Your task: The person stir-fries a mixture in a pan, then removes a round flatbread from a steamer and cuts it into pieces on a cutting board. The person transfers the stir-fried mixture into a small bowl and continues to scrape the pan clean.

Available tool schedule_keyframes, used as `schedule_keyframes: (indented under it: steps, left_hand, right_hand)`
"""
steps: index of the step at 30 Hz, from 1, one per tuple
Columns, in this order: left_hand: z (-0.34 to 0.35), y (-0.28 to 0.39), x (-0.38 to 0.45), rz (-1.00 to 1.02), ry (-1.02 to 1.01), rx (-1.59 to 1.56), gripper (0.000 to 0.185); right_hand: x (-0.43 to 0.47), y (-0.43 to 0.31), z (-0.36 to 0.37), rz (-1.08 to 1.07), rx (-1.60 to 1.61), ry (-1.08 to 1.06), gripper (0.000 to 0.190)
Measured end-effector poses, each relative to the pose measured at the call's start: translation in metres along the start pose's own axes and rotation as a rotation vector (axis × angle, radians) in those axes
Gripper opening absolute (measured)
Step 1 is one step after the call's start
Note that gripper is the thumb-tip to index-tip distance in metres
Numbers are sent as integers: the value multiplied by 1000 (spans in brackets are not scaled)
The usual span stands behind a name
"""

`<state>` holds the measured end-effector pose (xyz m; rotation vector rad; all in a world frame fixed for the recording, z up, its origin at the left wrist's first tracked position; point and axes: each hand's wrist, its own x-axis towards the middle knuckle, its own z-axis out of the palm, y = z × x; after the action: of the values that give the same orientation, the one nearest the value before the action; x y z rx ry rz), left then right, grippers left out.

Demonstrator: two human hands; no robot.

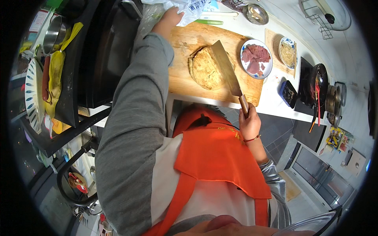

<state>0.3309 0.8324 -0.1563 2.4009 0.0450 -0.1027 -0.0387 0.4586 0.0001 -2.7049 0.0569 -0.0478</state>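
My right hand [249, 120] grips the wooden handle of a kitchen cleaver [226, 69]. The wide blade slants over the right part of a round, browned flatbread [203, 69]. Whether it touches the bread cannot be told. The bread, which looks like a stack, lies on a wooden cutting board [183, 84]. At the board's far left corner, my left hand [170, 20] reaches to a white plastic bag [192, 11] bearing print. Its fingertips are partly hidden there, so its grip is unclear. Right of the bread stands a plate [265, 72] with sliced meat [254, 56].
A bowl of pale shreds [288, 52] with chopsticks [295, 60] sits farther right. Beyond are a black container [288, 93] and a wok [320, 76]. A metal bowl [257, 14] and a green-handled tool [210, 22] lie behind the board. A black appliance [103, 53] borders the left.
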Motion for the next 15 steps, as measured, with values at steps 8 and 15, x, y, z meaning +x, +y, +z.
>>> schedule_keyframes:
  steps: [8, 15]
  left_hand:
    - [-44, 90, -101, 518, 392, 181, 55]
    - [-31, 142, -133, 866, -346, 500, 45]
  right_hand:
    - [23, 2, 23, -100, -41, -37, 33]
    - [31, 3, 34, -155, -49, -46, 35]
